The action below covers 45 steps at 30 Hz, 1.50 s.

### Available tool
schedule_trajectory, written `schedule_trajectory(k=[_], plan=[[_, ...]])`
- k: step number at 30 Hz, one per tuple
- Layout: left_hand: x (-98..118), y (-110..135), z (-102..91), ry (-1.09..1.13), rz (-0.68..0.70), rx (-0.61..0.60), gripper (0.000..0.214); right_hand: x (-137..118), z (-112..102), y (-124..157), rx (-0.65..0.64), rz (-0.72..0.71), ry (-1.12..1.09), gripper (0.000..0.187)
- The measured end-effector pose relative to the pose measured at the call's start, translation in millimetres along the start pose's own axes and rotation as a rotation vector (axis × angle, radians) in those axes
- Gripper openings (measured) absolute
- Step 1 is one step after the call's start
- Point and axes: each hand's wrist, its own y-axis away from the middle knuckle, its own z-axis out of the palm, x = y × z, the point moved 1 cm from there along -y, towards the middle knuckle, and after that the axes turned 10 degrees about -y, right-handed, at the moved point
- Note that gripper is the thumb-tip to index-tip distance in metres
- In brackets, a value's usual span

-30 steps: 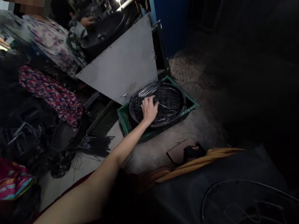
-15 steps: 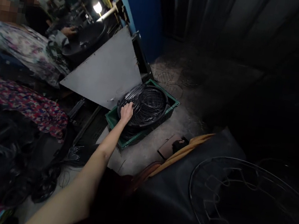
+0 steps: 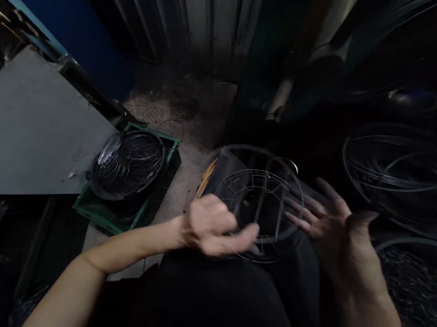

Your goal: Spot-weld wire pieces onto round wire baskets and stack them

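Note:
A round wire frame (image 3: 266, 174) with bent inner wires lies over my lap, faint and smeared by motion. My left hand (image 3: 216, 227) is at its near left edge, blurred, with the thumb stretched apart from the other fingers and nothing visible held. On the frame's right side my right hand (image 3: 323, 219) is open, fingers spread toward the wire and the fingertips darkened. Whether either hand touches the frame I cannot tell. To the left, a round black tray (image 3: 100, 192) filled with wire rings (image 3: 137, 151) rests in a green crate (image 3: 88, 212).
A grey panel (image 3: 34, 123) stands left of the crate, near a blue wall (image 3: 88, 16). At right is a round container with coiled wire (image 3: 401, 165). Below it, another holds many small dark pieces (image 3: 417, 294). Dark machinery with pale bars (image 3: 283, 93) stands ahead.
My left hand has left the wire rings in the crate and come back over my lap. My right hand has come into view. The view has swung right, and the co-worker is out of sight.

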Motion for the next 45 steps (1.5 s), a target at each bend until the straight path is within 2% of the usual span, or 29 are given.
schedule_trajectory(k=[1,3,4,5,6,7,8,9,10,12,14,15,18,21,23,26,32,38,42,45], plan=[[6.5,-5.8,16.4,-0.019,0.127,-0.119,0.029,3.8,0.9,-3.5,-0.012,0.036,-0.089,0.078],[11.8,-12.3,35.0,-0.115,0.486,-0.316,0.017,13.5,-0.6,-6.5,0.055,0.038,-0.14,0.066],[10.9,-13.1,37.6,-0.157,0.649,-0.344,0.015,19.4,-2.1,-6.7,0.116,0.005,-0.132,0.059],[8.1,-13.3,36.7,-0.192,0.757,-0.304,0.016,25.7,-3.5,-6.6,0.175,-0.034,-0.122,0.054],[3.9,-13.9,33.3,-0.212,0.771,-0.198,0.021,31.9,-4.3,-6.4,0.222,-0.07,-0.115,0.049],[-1.2,-15.2,28.4,-0.221,0.691,-0.065,0.03,37.6,-4.4,-6.4,0.253,-0.096,-0.112,0.046],[-6.8,-17.5,23.2,-0.215,0.535,0.056,0.041,42.1,-3.9,-6.8,0.269,-0.113,-0.113,0.044],[-12.5,-20.6,18.7,-0.187,0.333,0.13,0.048,45.1,-3.1,-7.2,0.278,-0.126,-0.113,0.044],[-17.7,-24.2,15.7,-0.133,0.126,0.139,0.052,46.6,-2.1,-7.7,0.283,-0.135,-0.11,0.045],[-24.9,-32.2,14.9,0.027,-0.168,0.024,0.052,45.6,-0.8,-7.9,0.296,-0.15,-0.075,0.049],[-28.3,-40.2,18.9,0.178,-0.279,-0.131,0.051,42.0,-0.6,-6.4,0.311,-0.165,0.008,0.049],[-29.5,-43.8,21.6,0.217,-0.307,-0.162,0.05,40.3,-1.0,-5.3,0.325,-0.176,0.074,0.047],[-34.7,-52.4,30.1,0.149,-0.301,-0.094,0.04,38.3,-4.4,-2.2,0.392,-0.263,0.415,0.038],[-42.1,-56.0,39.0,-0.065,-0.135,-0.007,0.032,42.8,-10.0,-2.5,0.439,-0.407,0.763,0.032],[-48.2,-54.7,45.1,-0.196,-0.057,-0.028,0.033,48.5,-14.3,-5.1,0.451,-0.443,0.855,0.032],[-57.0,-49.3,52.0,-0.351,-0.023,-0.074,0.036,56.6,-19.1,-10.4,0.464,-0.423,0.919,0.032],[-62.8,-38.3,57.3,-0.462,0.016,-0.075,0.038,61.1,-22.5,-15.0,0.4,-0.389,0.985,0.035],[-65.1,-34.8,59.3,-0.418,0.05,-0.079,0.038,62.2,-30.6,-3.5,0.365,-0.353,0.963,0.038],[-71.8,-33.4,61.8,-0.394,0.043,-0.058,0.037,70.3,-35.8,8.1,0.345,-0.312,0.868,0.048],[-75.8,-31.2,64.9,-0.362,0.055,-0.033,0.037,80.5,-38.1,14.4,0.363,-0.263,0.677,0.053]])
